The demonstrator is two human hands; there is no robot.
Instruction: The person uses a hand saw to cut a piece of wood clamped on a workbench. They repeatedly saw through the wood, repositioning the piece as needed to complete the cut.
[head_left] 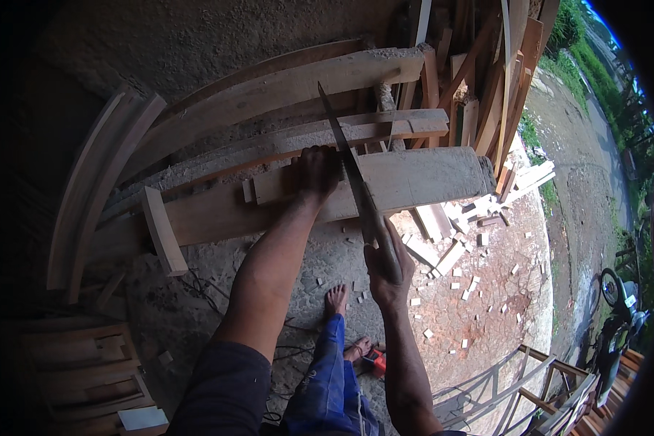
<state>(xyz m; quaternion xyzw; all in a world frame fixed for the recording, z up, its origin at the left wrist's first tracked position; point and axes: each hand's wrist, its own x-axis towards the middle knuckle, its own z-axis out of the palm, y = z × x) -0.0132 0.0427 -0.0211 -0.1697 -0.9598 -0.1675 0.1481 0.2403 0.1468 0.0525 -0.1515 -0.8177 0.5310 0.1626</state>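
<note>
My right hand (389,270) is closed round the handle of a handsaw (352,171). Its long, tapering blade points away from me and crosses the workbench plank (421,178). Close to the left side of the blade, my left hand (318,173) grips a short wooden board (275,184) lying on the plank. Its fingers are curled over the board and partly in shadow. Whether the saw teeth have entered the wood cannot be made out.
Beyond the bench lie long sawdust-covered planks (283,83). Wood lengths (512,80) lean at the far right. Offcuts (450,254) litter the floor to the right. A short wood strip (164,231) rests across the bench's left part. A red tool (376,362) lies beside my foot.
</note>
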